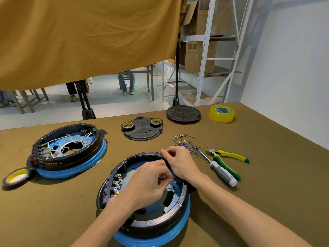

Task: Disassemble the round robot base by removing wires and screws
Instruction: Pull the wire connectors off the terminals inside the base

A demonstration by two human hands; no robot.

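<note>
Wire removal underway: on the surface at 6 o'clock sits the round black, blue-rimmed robot base (151,220). Left hand (147,182) pinches a small wire terminal (173,179); right hand (179,163) grips the rim at 1 o'clock. Next, probably a straight pull free.

Two bare forearms are seen entering from the bottom edge, one from the lower left and one from the lower right. No sleeves, gloves, watch, rings or bracelets are worn on the visible parts. The left hand (146,182) and the right hand (179,162) are uncovered to the fingertips. The fingernails are kept short and unpainted. Nothing more of the person's body or clothing is shown in the head view.
</note>
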